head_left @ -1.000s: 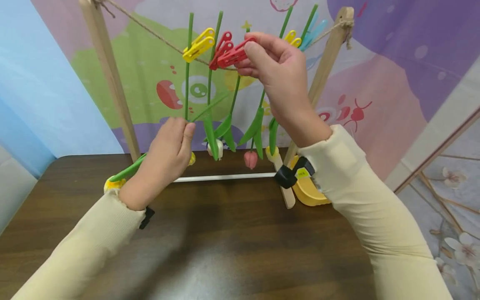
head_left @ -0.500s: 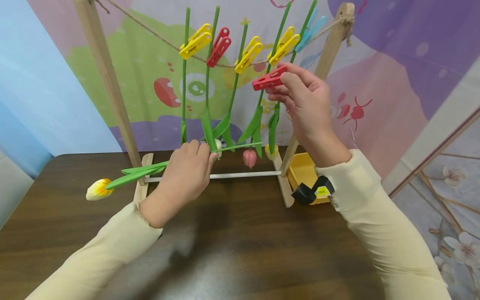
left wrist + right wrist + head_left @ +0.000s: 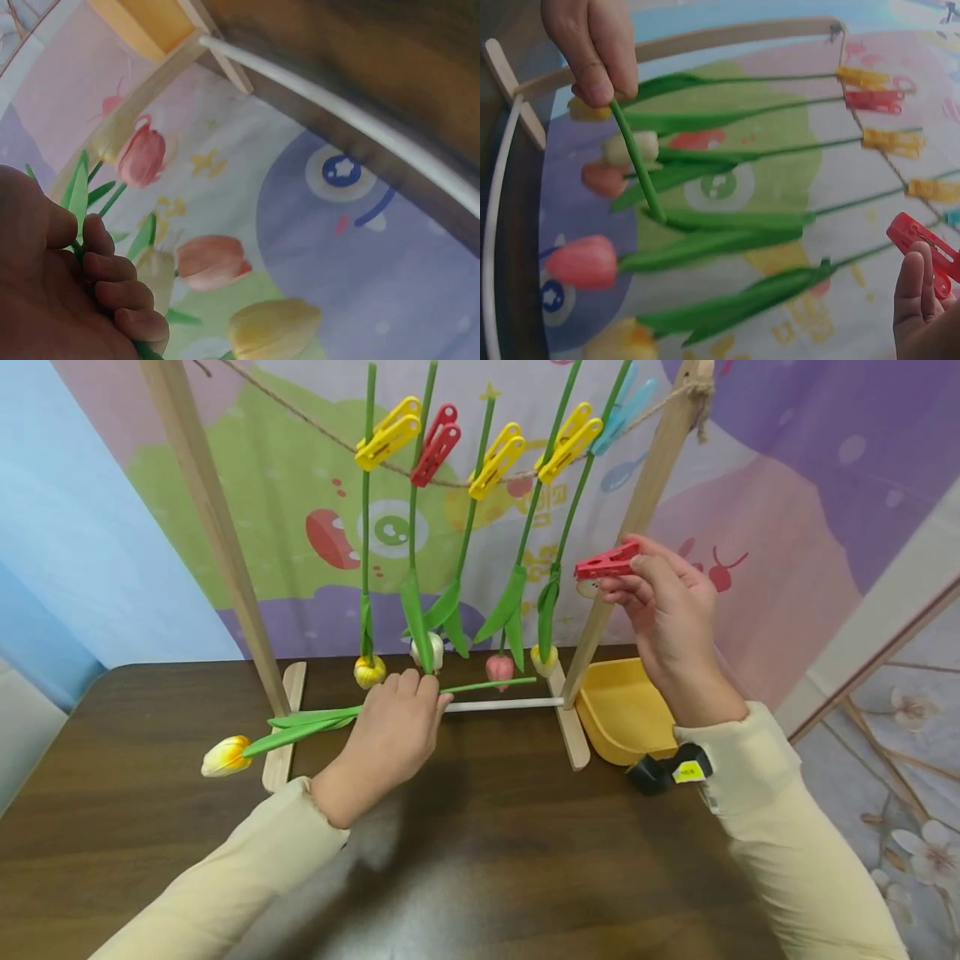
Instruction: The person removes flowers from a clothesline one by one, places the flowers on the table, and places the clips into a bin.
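My left hand (image 3: 397, 727) grips the green stem of an artificial tulip low in front of the rack. The tulip's white-and-yellow bloom (image 3: 227, 756) points left, and its bare stem end (image 3: 502, 684) sticks out to the right. In the left wrist view, the fingers (image 3: 124, 296) curl round the stem. Off to the right, my right hand (image 3: 675, 618) pinches a red clothespin (image 3: 606, 562) in front of the rack's right post. Several tulips hang bloom-down from a twine line (image 3: 300, 414), held by yellow clothespins (image 3: 390, 435), a red clothespin (image 3: 437, 446) and a light blue clothespin (image 3: 624, 417).
Wooden posts (image 3: 217, 527) carry the twine, and a white rod (image 3: 502, 704) joins their feet. A yellow bin (image 3: 626, 710) stands beside the right foot on the dark wood table (image 3: 480, 843). Behind hangs a cartoon-print cloth (image 3: 787, 468).
My right hand has moved down and right from the line with the red clothespin. The left hand has shifted right and lower, and the tulip's stem has tilted from slanting upward to nearly level.
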Demonstrator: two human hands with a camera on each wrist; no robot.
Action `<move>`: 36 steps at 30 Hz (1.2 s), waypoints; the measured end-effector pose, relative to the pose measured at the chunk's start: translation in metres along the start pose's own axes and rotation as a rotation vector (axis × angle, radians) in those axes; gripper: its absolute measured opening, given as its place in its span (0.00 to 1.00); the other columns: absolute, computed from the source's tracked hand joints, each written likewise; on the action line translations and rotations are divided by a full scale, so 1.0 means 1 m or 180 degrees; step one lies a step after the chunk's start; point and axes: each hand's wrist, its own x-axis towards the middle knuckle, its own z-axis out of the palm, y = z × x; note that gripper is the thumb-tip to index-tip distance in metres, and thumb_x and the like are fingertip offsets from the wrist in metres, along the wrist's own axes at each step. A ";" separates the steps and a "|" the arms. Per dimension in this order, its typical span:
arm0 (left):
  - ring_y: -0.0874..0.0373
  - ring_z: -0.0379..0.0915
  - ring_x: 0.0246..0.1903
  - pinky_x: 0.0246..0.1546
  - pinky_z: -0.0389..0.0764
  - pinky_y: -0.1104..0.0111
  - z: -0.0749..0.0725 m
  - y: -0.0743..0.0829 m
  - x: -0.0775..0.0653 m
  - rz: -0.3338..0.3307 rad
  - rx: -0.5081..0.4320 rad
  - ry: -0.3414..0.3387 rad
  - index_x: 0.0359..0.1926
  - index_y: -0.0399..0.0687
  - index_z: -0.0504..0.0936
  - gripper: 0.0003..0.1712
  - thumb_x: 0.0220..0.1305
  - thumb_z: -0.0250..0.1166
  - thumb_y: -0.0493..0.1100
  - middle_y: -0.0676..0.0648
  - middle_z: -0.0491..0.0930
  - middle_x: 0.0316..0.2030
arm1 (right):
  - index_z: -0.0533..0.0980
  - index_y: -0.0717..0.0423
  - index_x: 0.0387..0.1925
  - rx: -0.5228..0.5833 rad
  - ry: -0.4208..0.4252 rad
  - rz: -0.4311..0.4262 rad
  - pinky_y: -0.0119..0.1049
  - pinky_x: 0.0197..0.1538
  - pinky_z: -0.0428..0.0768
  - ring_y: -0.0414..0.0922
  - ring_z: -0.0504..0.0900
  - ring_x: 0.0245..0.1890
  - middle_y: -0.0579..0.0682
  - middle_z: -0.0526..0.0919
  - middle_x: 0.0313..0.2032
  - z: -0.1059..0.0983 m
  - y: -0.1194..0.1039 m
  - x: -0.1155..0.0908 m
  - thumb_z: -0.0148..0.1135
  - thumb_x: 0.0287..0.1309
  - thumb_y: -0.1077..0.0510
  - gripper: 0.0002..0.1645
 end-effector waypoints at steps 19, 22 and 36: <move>0.48 0.67 0.20 0.19 0.68 0.62 0.040 0.018 -0.016 -0.0166 -0.0145 -0.0293 0.26 0.38 0.70 0.16 0.66 0.57 0.45 0.43 0.68 0.20 | 0.80 0.66 0.36 0.0053 0.0650 0.0500 0.30 0.31 0.81 0.45 0.82 0.22 0.54 0.81 0.36 -0.079 0.022 -0.008 0.57 0.59 0.65 0.08; 0.48 0.69 0.22 0.21 0.69 0.61 0.047 0.021 -0.018 -0.0213 -0.0167 -0.0355 0.27 0.38 0.71 0.16 0.67 0.56 0.45 0.43 0.70 0.21 | 0.80 0.64 0.37 -0.0002 0.0764 0.0688 0.30 0.32 0.81 0.45 0.82 0.23 0.53 0.81 0.34 -0.092 0.029 -0.009 0.58 0.60 0.62 0.08; 0.45 0.71 0.27 0.26 0.70 0.57 0.082 0.023 -0.022 -0.0440 -0.0254 -0.0521 0.29 0.38 0.72 0.16 0.69 0.52 0.46 0.40 0.74 0.26 | 0.76 0.57 0.38 -0.0161 0.1025 0.1485 0.30 0.36 0.81 0.43 0.81 0.26 0.49 0.80 0.32 -0.143 0.070 -0.011 0.53 0.63 0.60 0.06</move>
